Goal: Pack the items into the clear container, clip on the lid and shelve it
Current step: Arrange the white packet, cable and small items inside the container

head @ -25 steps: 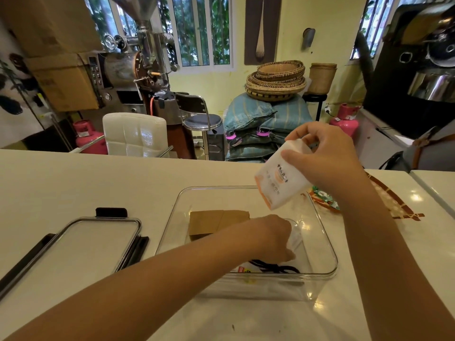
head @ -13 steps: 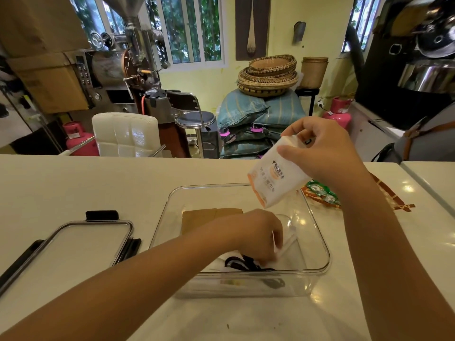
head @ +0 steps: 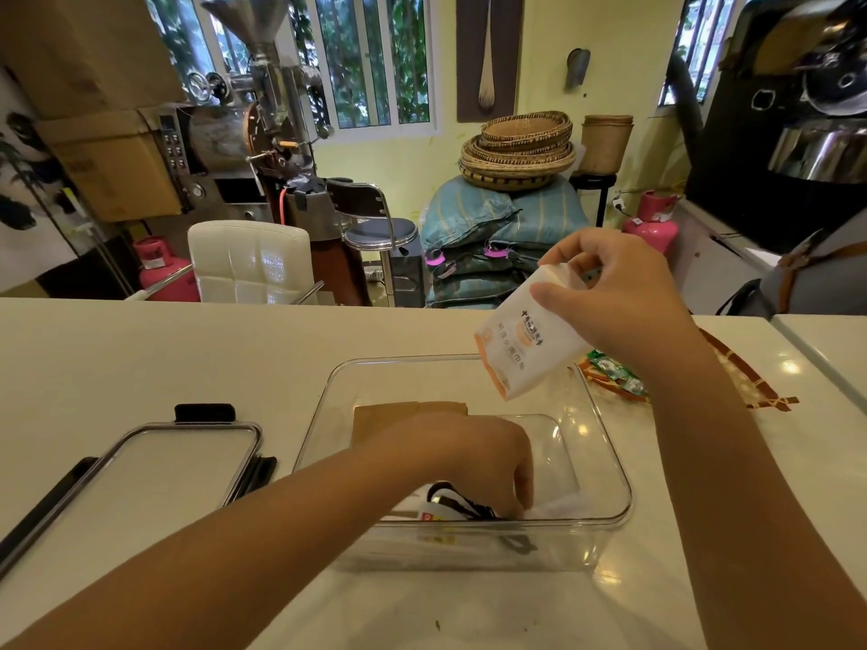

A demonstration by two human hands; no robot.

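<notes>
While my left hand [head: 488,462] presses a black-and-white packet [head: 457,506] flat inside the clear rectangular plastic container [head: 605,438] on the white surface [head: 140,358], my right hand [head: 610,293] pinches a white-and-orange tissue pack [head: 525,349] above it. I should lower it flat into the free right side.

1. The left hand [head: 474,457], seen from the back inside the clear container [head: 563,546], is bare, and its knuckles are shown as a rounded ridge.
2. The left forearm [head: 281,532], seen to the near left of the container, is uncovered along its whole visible length, down to the lower edge of the view.
3. The right hand [head: 614,297], seen above the container's far right corner, is bare as well; its thumb and the backs of its fingers are shown.
4. The right forearm [head: 750,485], seen to the right of the container, is likewise uncovered down to the lower edge of the view.
</notes>
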